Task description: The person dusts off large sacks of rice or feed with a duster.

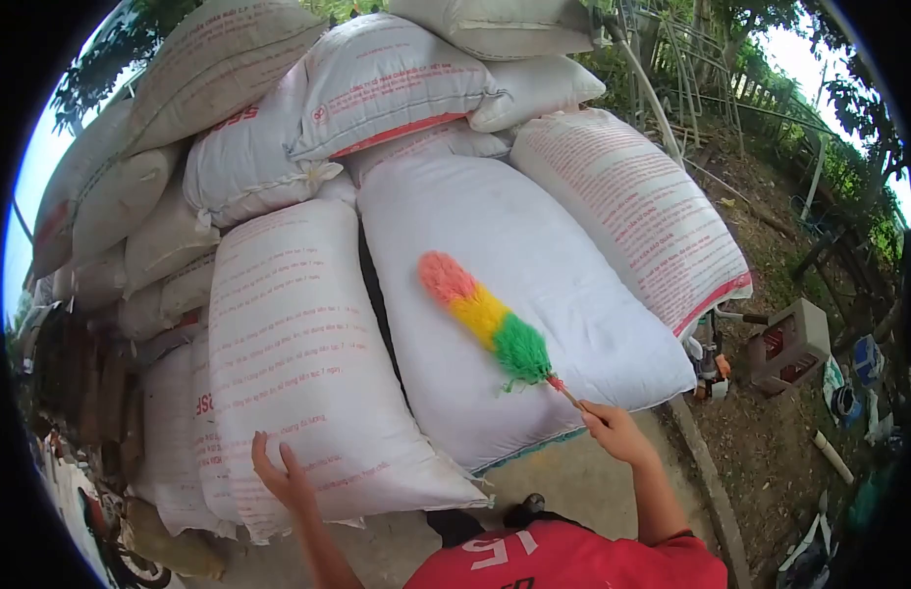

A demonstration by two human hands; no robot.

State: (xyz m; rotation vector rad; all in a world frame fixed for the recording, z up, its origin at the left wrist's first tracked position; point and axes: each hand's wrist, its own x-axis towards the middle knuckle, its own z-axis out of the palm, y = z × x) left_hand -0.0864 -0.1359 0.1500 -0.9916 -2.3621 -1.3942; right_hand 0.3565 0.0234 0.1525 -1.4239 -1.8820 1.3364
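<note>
My right hand grips the thin wooden handle of a fluffy duster, banded pink, yellow and green. The duster lies across the upper side of a plain white sack, its pink tip pointing up and left. My left hand, fingers apart and holding nothing, is at the lower part of a white sack with red print. Whether its fingertips touch that sack I cannot tell.
More filled sacks are piled behind and to the left. Another printed sack lies at the right. A beige crate-like box, a white pipe and scattered items lie on the dirt at the right.
</note>
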